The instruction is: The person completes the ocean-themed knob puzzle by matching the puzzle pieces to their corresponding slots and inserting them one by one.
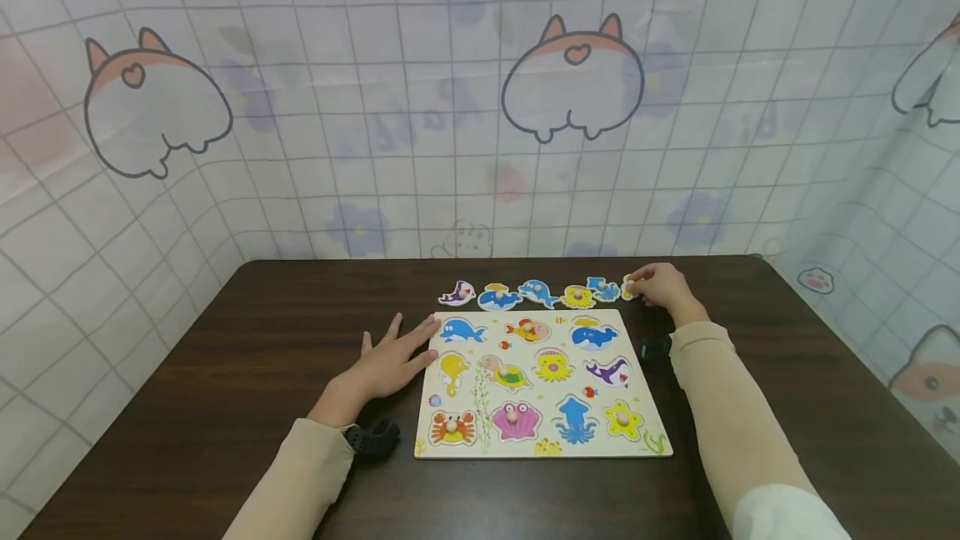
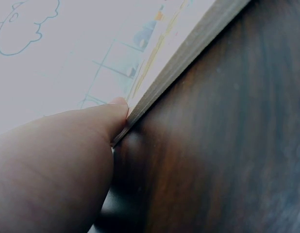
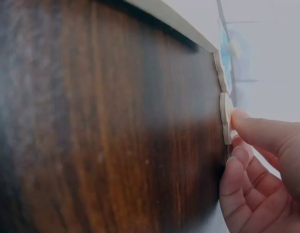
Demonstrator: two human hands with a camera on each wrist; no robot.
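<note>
A wooden peg puzzle board point(image 1: 491, 365) with sea-animal pictures lies flat on the dark table. My left hand point(image 1: 386, 365) has its fingers spread, with fingertips at the board's upper left edge; in the left wrist view the thumb point(image 2: 118, 109) touches the board's side. Beyond the board's far right corner, my right hand point(image 1: 663, 288) pinches a small pale-yellow puzzle piece point(image 1: 627, 288) at the end of a row. In the right wrist view this piece point(image 3: 225, 119) appears edge-on, its picture mostly hidden by the thumb and fingers. Beside it lies the blue squid piece point(image 1: 603, 289).
Along the board's far edge also lie a purple shark piece point(image 1: 457, 293), a blue whale piece point(image 1: 499, 298), a dolphin piece point(image 1: 537, 293) and an octopus piece point(image 1: 578, 297). Knobbed crab point(image 1: 453, 428), shell point(image 1: 516, 421) and star point(image 1: 622, 421) pieces sit in the board. A patterned curtain point(image 1: 450, 148) surrounds the table.
</note>
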